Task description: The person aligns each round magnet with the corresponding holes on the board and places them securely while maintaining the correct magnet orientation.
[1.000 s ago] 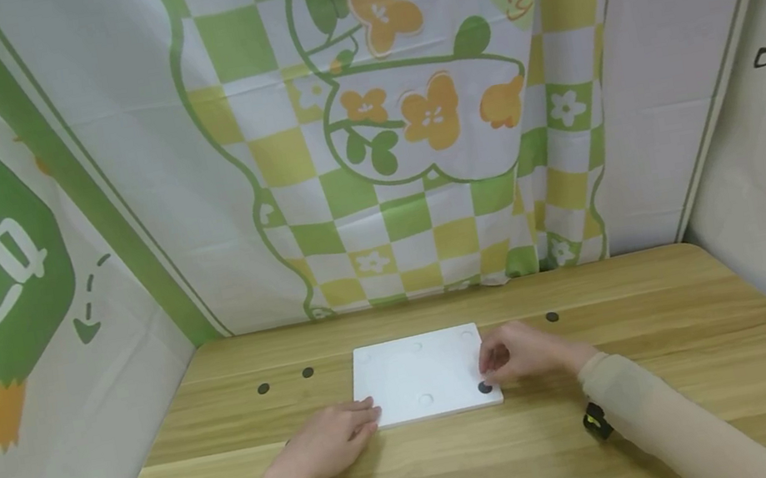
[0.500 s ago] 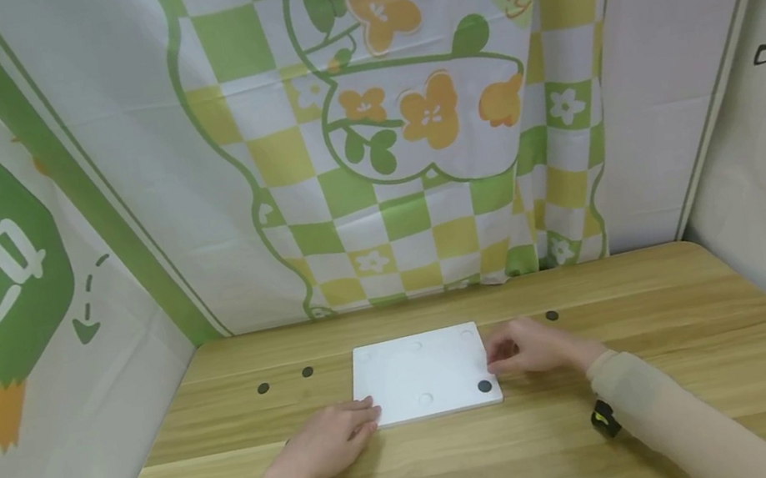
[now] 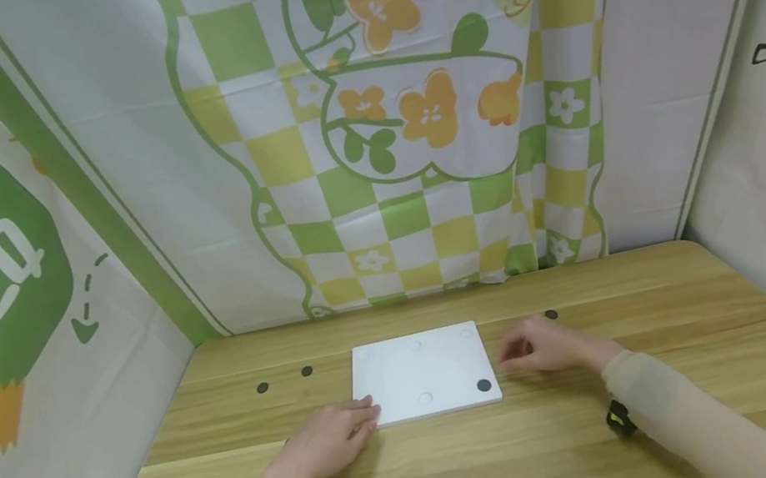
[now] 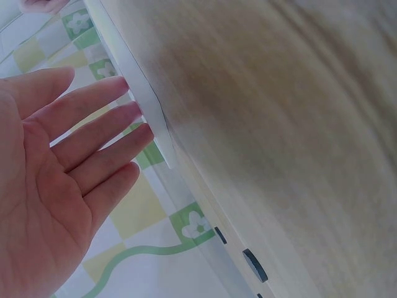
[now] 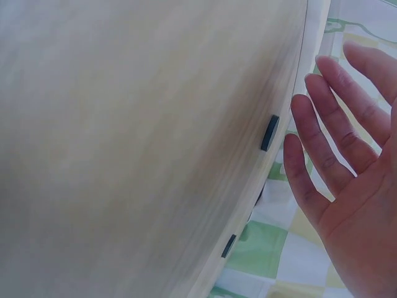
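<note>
Head view, and there lay the white board, flat on the wooden table, right between the hands! At its near left corner, the left hand had its fingertips on the edge, fingers loosely extended, gripping nothing. Across from it, the right hand was just beside the board's right edge, fingers relaxed and slightly bent, palm bare in the right wrist view, nothing in its grasp. One black disc sat in the board's near right corner, pale round marks dotting other spots. Two dark discs lay off to the left, and a lone disc rested just beyond the right hand.
</note>
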The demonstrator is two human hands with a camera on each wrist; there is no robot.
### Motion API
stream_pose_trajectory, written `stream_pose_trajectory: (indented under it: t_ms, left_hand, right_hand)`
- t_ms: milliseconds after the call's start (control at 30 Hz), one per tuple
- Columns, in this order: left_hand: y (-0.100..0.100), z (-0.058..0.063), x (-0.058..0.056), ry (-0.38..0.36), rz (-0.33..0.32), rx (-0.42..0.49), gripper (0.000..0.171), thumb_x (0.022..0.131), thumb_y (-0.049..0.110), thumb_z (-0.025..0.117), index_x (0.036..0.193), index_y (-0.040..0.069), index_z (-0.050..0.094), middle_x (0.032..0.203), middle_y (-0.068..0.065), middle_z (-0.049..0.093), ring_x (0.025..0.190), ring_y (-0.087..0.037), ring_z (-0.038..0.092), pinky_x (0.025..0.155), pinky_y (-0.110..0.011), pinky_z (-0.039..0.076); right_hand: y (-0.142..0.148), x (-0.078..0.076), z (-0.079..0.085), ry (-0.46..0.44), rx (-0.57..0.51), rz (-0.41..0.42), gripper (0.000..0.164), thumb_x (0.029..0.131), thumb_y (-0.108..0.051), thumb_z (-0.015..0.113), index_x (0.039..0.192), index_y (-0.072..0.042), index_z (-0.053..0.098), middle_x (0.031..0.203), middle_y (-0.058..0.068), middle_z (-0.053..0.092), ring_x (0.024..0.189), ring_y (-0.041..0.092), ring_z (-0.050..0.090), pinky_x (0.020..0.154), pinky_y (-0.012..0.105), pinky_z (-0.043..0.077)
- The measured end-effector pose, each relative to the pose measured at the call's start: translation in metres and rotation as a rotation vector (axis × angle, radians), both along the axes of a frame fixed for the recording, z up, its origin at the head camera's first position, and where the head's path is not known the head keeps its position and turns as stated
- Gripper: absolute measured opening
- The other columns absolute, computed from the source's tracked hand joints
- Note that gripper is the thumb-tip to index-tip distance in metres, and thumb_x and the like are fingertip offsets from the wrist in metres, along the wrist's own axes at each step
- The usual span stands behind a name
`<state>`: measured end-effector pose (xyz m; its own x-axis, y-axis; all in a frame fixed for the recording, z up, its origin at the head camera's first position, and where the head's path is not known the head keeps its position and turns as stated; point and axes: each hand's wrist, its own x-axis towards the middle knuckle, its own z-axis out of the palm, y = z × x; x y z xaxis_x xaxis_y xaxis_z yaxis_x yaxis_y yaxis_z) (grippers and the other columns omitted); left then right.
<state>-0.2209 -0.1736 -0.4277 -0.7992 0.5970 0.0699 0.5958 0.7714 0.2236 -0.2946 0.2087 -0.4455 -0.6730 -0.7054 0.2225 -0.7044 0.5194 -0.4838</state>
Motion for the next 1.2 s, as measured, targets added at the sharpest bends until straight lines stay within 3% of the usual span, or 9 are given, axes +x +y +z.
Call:
stream_pose_trajectory:
  t_ms: [767, 1200]
  left_hand:
    - [0.000, 0.001, 0.002, -0.001, -0.002, -0.004, 0.031, 0.097, 0.023, 0.051, 0.122, 0.009, 0.064, 0.131, -0.013, 0.059, 0.120, -0.032, 0.056, 0.103, -0.048, 0.045]
    - [0.002, 0.005, 0.003, -0.012, 0.000, -0.002, 0.031, 0.098, 0.023, 0.050, 0.122, 0.008, 0.064, 0.132, -0.013, 0.058, 0.121, -0.032, 0.056, 0.103, -0.048, 0.044]
  right_hand:
    - [0.021, 0.002, -0.006, 0.083, 0.034, -0.018, 0.014, 0.087, -0.026, 0.069, 0.096, -0.016, 0.072, 0.092, -0.006, 0.070, 0.086, 0.007, 0.064, 0.074, 0.028, 0.057]
    - [0.028, 0.009, -0.003, 0.092, 0.118, -0.064, 0.022, 0.086, -0.030, 0.069, 0.104, -0.016, 0.071, 0.102, -0.005, 0.070, 0.095, 0.011, 0.064, 0.086, 0.034, 0.056]
